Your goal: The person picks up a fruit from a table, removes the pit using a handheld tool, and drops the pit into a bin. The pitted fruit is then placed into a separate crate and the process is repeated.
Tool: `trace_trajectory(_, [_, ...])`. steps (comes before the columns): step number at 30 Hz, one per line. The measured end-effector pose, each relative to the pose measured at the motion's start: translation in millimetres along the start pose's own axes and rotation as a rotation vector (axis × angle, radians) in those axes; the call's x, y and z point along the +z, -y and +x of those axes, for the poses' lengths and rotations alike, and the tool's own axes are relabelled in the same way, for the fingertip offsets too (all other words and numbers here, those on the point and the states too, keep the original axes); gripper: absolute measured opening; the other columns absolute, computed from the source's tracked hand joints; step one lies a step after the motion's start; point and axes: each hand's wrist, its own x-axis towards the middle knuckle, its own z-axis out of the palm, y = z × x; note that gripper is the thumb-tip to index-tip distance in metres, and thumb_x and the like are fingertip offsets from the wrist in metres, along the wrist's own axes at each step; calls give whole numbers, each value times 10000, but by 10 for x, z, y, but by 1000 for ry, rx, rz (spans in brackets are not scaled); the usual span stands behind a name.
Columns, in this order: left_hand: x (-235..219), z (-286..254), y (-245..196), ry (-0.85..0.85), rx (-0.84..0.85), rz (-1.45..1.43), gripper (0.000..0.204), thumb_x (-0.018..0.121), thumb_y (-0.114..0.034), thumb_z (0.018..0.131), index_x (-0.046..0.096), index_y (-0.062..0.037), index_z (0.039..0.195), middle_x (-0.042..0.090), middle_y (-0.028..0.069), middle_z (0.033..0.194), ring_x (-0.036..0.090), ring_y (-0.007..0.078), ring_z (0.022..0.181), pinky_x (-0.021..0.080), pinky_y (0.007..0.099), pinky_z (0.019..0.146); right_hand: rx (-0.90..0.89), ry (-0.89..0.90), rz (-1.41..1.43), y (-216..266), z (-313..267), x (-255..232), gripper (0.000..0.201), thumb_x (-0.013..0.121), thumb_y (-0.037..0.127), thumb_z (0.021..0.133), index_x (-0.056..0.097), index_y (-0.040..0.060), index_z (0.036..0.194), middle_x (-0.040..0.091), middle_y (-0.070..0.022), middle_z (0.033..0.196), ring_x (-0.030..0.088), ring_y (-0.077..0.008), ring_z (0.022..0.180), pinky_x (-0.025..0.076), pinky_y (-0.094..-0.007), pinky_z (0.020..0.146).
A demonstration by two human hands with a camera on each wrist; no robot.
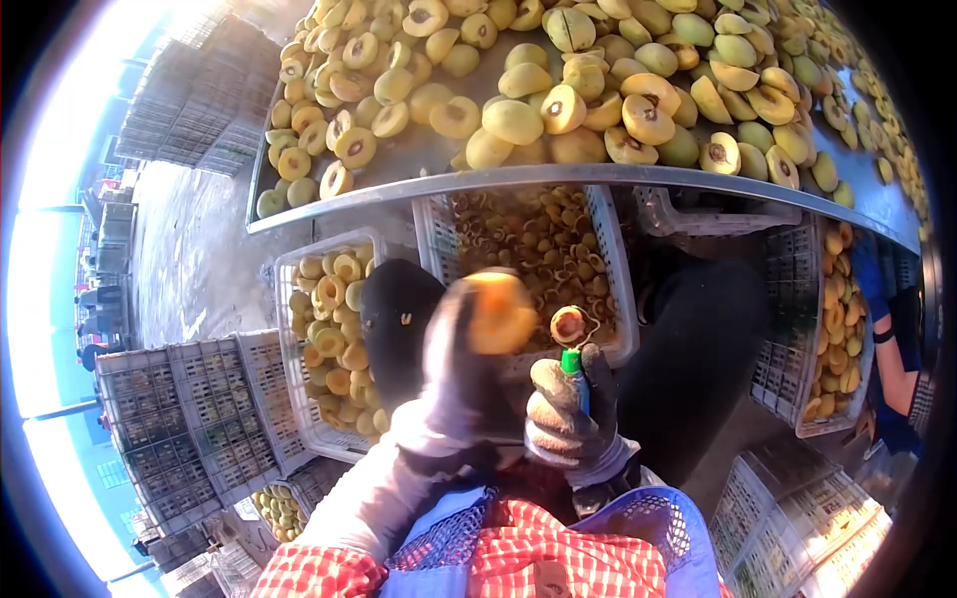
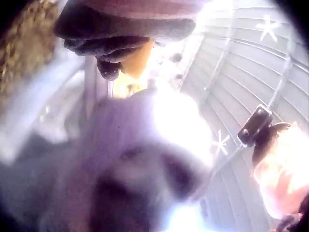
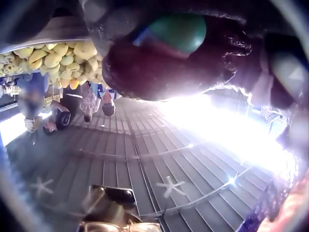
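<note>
Motion blurs my gloved left hand (image 1: 454, 364) in the head view; it grips an orange-yellow peach half (image 1: 501, 313). The left wrist view shows the dark glove's fingers (image 2: 108, 46) curled against the peach half (image 2: 137, 63). My gloved right hand (image 1: 576, 414) is wrapped around a pitting tool (image 1: 571, 362) with a green and blue handle, held upright. At the tool's thin curved metal end sits a brownish-red scooped-out pit piece (image 1: 568, 325). In the right wrist view the handle's rounded green end (image 3: 181, 34) shows among dark glove fingers.
Halved peaches cover a metal-edged table (image 1: 558, 177) ahead. Between my knees stands a crate (image 1: 610, 249) of brown pit scraps. Crates of peach halves stand left (image 1: 371, 261) and right (image 1: 788, 329). Stacked crates (image 1: 189, 409) rise at left; another person's arm (image 1: 894, 374) shows at far right.
</note>
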Motion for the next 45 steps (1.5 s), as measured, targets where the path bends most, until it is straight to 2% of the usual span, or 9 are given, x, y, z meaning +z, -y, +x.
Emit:
trace_trajectory(4, [-1036, 468, -467, -198, 625, 603, 339, 556, -289, 900, 595, -10, 1089, 626, 109, 1001, 611, 186, 851, 486, 322, 774, 43, -170, -44, 165, 83, -53, 492, 425, 520, 931, 451, 45, 801, 394, -9, 518, 351, -84, 373, 284, -209, 310])
trace_trajectory(6, [-1799, 647, -846, -107, 139, 1712, 315, 661, -291, 817, 639, -71, 1042, 624, 169, 932, 625, 282, 836, 490, 368, 731, 42, -298, -66, 173, -11, -196, 509, 408, 525, 934, 530, 33, 887, 395, -15, 544, 317, -90, 365, 247, -217, 303])
trace_trajectory(10, [-1186, 1531, -1168, -81, 611, 1102, 412, 712, -399, 742, 633, -90, 1003, 606, 160, 927, 600, 328, 889, 480, 399, 759, 101, -429, -147, 289, 130, -310, 510, 405, 528, 933, 560, 46, 877, 399, -9, 542, 304, -94, 362, 248, -229, 313])
trace_trajectory(15, [-1073, 2891, -846, -253, 374, 1776, 692, 788, -434, 628, 535, -82, 1167, 615, 176, 966, 583, 355, 970, 466, 397, 859, -49, -783, -447, 351, 192, -304, 493, 427, 567, 909, 587, 101, 870, 414, -4, 537, 315, -101, 374, 282, -252, 348])
trace_trajectory(21, [-586, 1886, -786, 269, 311, 626, 262, 657, -36, 812, 545, 20, 1042, 634, 74, 913, 598, 107, 852, 492, 243, 726, -369, -802, -883, 379, 282, -243, 203, 573, 256, 911, 559, 61, 966, 574, -92, 800, 574, -189, 612, 483, -309, 533])
trace_trajectory(24, [-206, 1208, -669, 382, 171, 379, 340, 689, -55, 785, 541, 15, 1083, 607, 61, 976, 563, 118, 900, 457, 261, 834, -927, -271, -2583, 456, 495, 60, 200, 564, 27, 874, 561, -10, 1070, 582, -200, 991, 630, -254, 799, 511, -328, 659])
trace_trajectory(28, [9, 758, -478, 384, -205, 182, 391, 666, -178, 827, 517, -4, 1143, 597, 57, 1002, 561, 129, 908, 456, 261, 833, -799, -470, -2249, 284, 439, 119, 215, 636, 59, 831, 558, -6, 1019, 581, -201, 991, 608, -306, 786, 493, -373, 628])
trace_trajectory(34, [206, 378, -96, 209, -13, -32, 412, 570, -351, 903, 484, -58, 1179, 545, 55, 1027, 525, 134, 936, 439, 275, 843, -1087, -291, -2689, 190, 345, -21, 252, 620, 80, 835, 530, 12, 1059, 585, -208, 934, 593, -361, 756, 488, -398, 630])
trace_trajectory(45, [264, 135, -63, 115, 313, 170, 374, 523, -283, 939, 503, -2, 1186, 578, 111, 1084, 576, 161, 953, 464, 262, 837, -671, -677, -2168, 52, 247, 183, 293, 490, 195, 888, 476, -10, 1097, 573, -242, 834, 574, -442, 768, 460, -455, 657])
